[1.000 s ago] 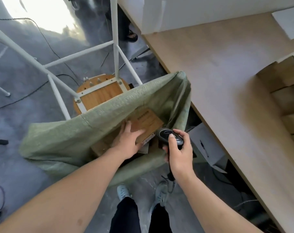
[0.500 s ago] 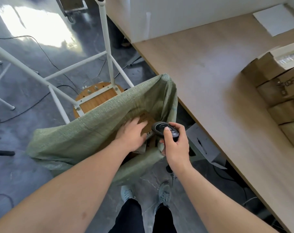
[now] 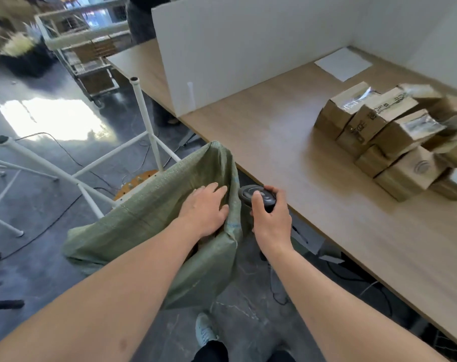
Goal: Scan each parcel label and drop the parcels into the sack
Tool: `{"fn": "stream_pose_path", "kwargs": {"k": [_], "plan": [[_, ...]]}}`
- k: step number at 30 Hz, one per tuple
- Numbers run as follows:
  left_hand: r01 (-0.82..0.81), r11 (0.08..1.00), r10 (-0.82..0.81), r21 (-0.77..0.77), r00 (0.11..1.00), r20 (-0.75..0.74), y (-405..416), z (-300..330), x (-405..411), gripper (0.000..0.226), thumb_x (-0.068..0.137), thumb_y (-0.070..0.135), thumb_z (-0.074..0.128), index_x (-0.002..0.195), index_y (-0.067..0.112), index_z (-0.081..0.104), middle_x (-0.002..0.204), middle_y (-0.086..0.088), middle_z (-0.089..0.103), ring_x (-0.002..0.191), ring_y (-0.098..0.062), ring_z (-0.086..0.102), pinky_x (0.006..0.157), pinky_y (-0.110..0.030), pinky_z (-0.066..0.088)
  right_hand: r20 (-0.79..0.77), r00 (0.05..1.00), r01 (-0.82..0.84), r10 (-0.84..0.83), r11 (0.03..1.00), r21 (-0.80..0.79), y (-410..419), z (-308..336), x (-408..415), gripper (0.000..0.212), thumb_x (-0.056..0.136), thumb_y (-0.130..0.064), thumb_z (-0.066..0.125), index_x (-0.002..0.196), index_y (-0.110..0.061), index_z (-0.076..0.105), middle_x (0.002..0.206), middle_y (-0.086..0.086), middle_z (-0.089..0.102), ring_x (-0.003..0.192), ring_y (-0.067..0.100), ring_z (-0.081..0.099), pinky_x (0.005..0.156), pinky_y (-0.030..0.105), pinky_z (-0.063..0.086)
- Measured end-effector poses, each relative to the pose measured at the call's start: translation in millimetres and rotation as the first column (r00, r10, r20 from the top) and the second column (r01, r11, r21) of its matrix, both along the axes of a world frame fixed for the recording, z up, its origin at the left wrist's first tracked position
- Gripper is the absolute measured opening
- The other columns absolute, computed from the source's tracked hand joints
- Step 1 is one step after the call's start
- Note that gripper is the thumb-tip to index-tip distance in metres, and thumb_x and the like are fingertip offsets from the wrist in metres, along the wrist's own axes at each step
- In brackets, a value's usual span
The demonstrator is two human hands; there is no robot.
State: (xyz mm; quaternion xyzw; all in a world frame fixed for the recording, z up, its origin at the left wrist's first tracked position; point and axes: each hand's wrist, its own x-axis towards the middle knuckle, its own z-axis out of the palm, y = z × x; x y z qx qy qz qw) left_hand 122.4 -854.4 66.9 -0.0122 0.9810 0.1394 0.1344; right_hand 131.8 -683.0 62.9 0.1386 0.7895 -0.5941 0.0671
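Gripped in the right hand is the scanner; the left hand lies flat-fingered in the sack.
Parcels are stacked on the table, well apart from the sack.

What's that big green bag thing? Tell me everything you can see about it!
The green sack looks like coarse woven plastic, soft and crumpled. It slumps on the grey floor beside the wooden table, its mouth open upward, one corner of the rim standing up in a peak near the table's edge. The left hand reaches into the mouth, fingers straight, lying against the inside cloth. A sliver of brown shows inside under the wrist. The right hand, gripping a black scanner, is right next to the rim.
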Motion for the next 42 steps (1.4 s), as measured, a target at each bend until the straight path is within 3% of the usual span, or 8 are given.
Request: {"fn": "stream_pose_path", "kwargs": {"k": [5, 9, 13, 25, 28, 33, 42], "plan": [[0.045, 0.999, -0.045, -0.004, 0.995, -0.092, 54.5, 40.3, -0.4, 0.062, 0.106, 0.041, 0.051, 0.162, 0.018, 0.036, 0.165, -0.009, 0.038, 0.147, -0.030, 0.040, 0.123, -0.044, 0.033, -0.098, 0.995, 0.032, -0.031, 0.999, 0.004, 53.5, 38.4, 8.3, 0.038, 0.083, -0.076, 0.053, 0.115, -0.055, 0.051, 0.106, -0.021, 0.068, 0.099, 0.018, 0.072, 0.086, 0.058, 0.064], [0.073, 0.997, -0.071, 0.008, 0.983, -0.171, 119.9, 72.2, 0.2, 0.062, 0.106, 0.039, 0.053, 0.161, 0.016, 0.038, 0.165, -0.010, 0.038, 0.150, -0.029, 0.037, 0.125, -0.040, 0.029, -0.163, 0.984, 0.071, -0.070, 0.997, 0.000, 113.6, 68.6, 12.7, 0.047, 0.084, -0.072, 0.054, 0.124, -0.047, 0.053, 0.109, -0.022, 0.065, 0.102, 0.018, 0.071, 0.093, 0.054, 0.062], [0.115, 0.993, -0.109, 0.017, 0.970, -0.216, 192.0, 97.3, -2.6, 0.064, 0.105, 0.038, 0.054, 0.163, 0.017, 0.034, 0.169, -0.009, 0.031, 0.154, -0.028, 0.031, 0.127, -0.040, 0.024, -0.208, 0.972, 0.113, -0.105, 0.993, 0.025, 179.8, 94.2, 19.4, 0.045, 0.081, -0.073, 0.051, 0.120, -0.050, 0.052, 0.106, -0.019, 0.066, 0.097, 0.021, 0.073, 0.085, 0.058, 0.063], [0.319, 0.948, -0.304, 0.008, 0.911, -0.278, 374.2, 138.1, -48.2, 0.058, 0.106, 0.042, 0.053, 0.159, 0.021, 0.041, 0.166, -0.006, 0.035, 0.150, -0.029, 0.037, 0.121, -0.043, 0.035, -0.286, 0.910, 0.320, -0.301, 0.947, 0.020, 349.3, 124.5, 6.5, 0.028, 0.102, -0.052, 0.059, 0.127, -0.040, 0.053, 0.104, -0.018, 0.064, 0.095, 0.017, 0.067, 0.084, 0.056, 0.064], [0.383, 0.924, -0.371, -0.016, 0.884, -0.284, 410.9, 141.5, -73.9, 0.055, 0.105, 0.041, 0.053, 0.156, 0.021, 0.045, 0.161, -0.006, 0.041, 0.144, -0.029, 0.043, 0.116, -0.044, 0.040, -0.290, 0.886, 0.385, -0.362, 0.922, 0.026, 382.5, 122.9, -12.3, 0.028, 0.103, -0.048, 0.060, 0.128, -0.037, 0.055, 0.101, -0.021, 0.061, 0.094, 0.010, 0.064, 0.086, 0.047, 0.060], [0.492, 0.870, -0.482, -0.033, 0.833, -0.271, 468.8, 132.2, -140.5, 0.053, 0.103, 0.041, 0.057, 0.151, 0.019, 0.051, 0.157, -0.007, 0.045, 0.138, -0.031, 0.050, 0.111, -0.044, 0.046, -0.281, 0.838, 0.496, -0.469, 0.868, 0.031, 436.6, 116.0, -65.1, 0.029, 0.105, -0.042, 0.062, 0.131, -0.031, 0.058, 0.101, -0.018, 0.061, 0.099, 0.015, 0.062, 0.083, 0.031, 0.044], [0.613, 0.789, -0.607, -0.048, 0.765, -0.215, 565.3, 102.7, -269.8, 0.060, 0.103, 0.044, 0.057, 0.157, 0.023, 0.042, 0.164, -0.005, 0.038, 0.145, -0.028, 0.043, 0.114, -0.044, 0.043, -0.198, 0.735, 0.671, -0.649, 0.738, 0.071, 515.8, 91.3, -173.7, 0.018, 0.103, -0.042, 0.064, 0.118, -0.036, 0.056, 0.101, -0.017, 0.065, 0.100, 0.018, 0.064, 0.083, 0.031, 0.044]]}}
